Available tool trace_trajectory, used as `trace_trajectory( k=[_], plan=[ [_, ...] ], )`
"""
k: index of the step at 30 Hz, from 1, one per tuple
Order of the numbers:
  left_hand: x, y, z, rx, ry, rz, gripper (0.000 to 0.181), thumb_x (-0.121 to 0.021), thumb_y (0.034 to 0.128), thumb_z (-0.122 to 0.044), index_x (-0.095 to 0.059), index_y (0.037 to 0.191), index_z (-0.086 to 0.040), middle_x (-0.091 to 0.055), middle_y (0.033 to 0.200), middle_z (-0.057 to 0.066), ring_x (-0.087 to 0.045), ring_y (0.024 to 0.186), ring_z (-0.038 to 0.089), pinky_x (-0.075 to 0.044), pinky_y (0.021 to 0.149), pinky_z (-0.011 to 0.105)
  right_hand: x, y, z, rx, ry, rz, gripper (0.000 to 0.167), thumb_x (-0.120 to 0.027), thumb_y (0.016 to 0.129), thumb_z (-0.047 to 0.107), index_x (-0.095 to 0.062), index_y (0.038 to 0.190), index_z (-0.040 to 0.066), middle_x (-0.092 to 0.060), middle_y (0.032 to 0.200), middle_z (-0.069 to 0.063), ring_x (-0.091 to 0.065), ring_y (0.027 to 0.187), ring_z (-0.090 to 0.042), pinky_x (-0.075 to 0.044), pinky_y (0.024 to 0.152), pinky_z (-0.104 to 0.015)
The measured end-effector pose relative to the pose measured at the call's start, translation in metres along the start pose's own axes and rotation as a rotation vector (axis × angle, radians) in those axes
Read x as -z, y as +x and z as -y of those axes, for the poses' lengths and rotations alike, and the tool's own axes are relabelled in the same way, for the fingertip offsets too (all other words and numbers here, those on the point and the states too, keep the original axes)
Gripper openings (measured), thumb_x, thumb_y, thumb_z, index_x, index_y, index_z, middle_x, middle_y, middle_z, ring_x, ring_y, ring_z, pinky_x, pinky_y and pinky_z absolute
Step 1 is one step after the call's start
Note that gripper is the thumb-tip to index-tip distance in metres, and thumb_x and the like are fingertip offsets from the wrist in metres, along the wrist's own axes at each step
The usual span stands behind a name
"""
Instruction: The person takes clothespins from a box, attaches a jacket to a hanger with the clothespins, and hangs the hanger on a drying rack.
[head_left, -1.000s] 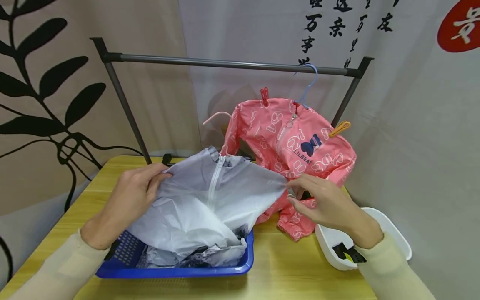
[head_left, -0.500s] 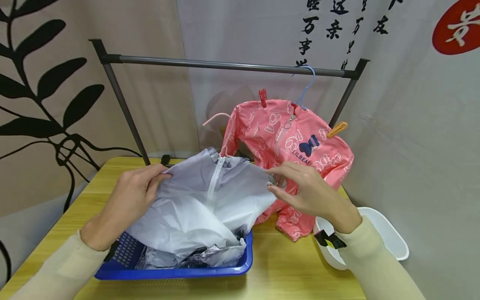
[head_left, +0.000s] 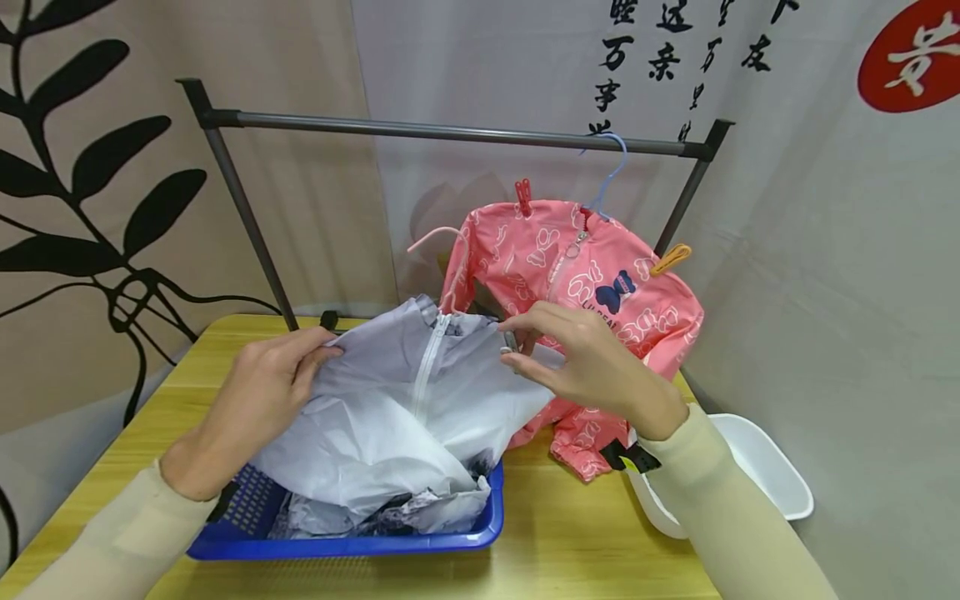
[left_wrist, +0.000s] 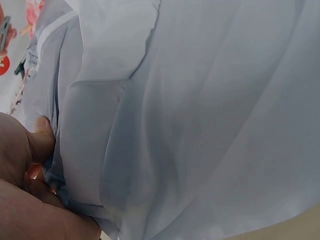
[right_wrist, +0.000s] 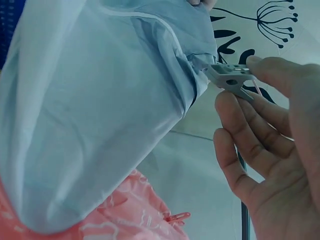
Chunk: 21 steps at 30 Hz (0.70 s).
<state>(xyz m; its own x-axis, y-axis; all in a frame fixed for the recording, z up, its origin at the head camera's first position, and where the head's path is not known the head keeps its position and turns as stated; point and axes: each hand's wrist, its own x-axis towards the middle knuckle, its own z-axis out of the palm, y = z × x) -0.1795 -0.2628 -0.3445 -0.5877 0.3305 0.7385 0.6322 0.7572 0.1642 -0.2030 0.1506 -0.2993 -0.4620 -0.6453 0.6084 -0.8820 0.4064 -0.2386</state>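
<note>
Soft shadows fall on the backdrop (head_left: 480, 79); right wrist view looks bluish.

A blue plastic basket (head_left: 345, 547) sits on the yellow wooden surface (head_left: 585, 533), with a pale grey cloth jacket (head_left: 375, 417) partly in it. Behind, to the right, a pink cloth jacket (head_left: 540, 254) hangs from a grey metal bar (head_left: 450, 131). Farther right is a white plastic tub (head_left: 768, 475).

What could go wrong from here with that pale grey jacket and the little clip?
The right hand holds the grey clip between thumb and fingers, so it might slip, or catch just a loose fold of the pale grey jacket.

The pink hanger's hook is off the rail; if the left hand lets go, the jacket could slump into the blue basket.
</note>
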Motion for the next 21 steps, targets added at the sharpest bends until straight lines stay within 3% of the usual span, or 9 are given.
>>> trace_trajectory(
  k=[15, 21],
  plan=[
    [-0.001, 0.001, 0.002, 0.015, -0.001, 0.014, 0.017, -0.089, 0.0977, 0.003, -0.081, 0.1, -0.012, -0.084, 0.092, 0.005, -0.065, 0.067, 0.012, -0.051, 0.06, 0.025, -0.008, 0.032, 0.004, 0.058, 0.049, -0.005, 0.043, -0.099, 0.093, 0.008, -0.082, 0.132, 0.003, -0.083, 0.108, -0.002, -0.078, 0.095, -0.013, -0.07, 0.088, -0.032],
    [-0.001, 0.001, 0.002, 0.019, -0.001, 0.023, 0.017, -0.089, 0.0979, 0.004, -0.081, 0.1, -0.011, -0.085, 0.092, 0.006, -0.066, 0.067, 0.013, -0.053, 0.059, 0.027, -0.012, 0.043, 0.007, 0.097, 0.069, -0.031, 0.041, -0.099, 0.091, 0.006, -0.083, 0.129, 0.002, -0.082, 0.103, -0.004, -0.077, 0.092, -0.014, -0.07, 0.084, -0.036]
  ],
)
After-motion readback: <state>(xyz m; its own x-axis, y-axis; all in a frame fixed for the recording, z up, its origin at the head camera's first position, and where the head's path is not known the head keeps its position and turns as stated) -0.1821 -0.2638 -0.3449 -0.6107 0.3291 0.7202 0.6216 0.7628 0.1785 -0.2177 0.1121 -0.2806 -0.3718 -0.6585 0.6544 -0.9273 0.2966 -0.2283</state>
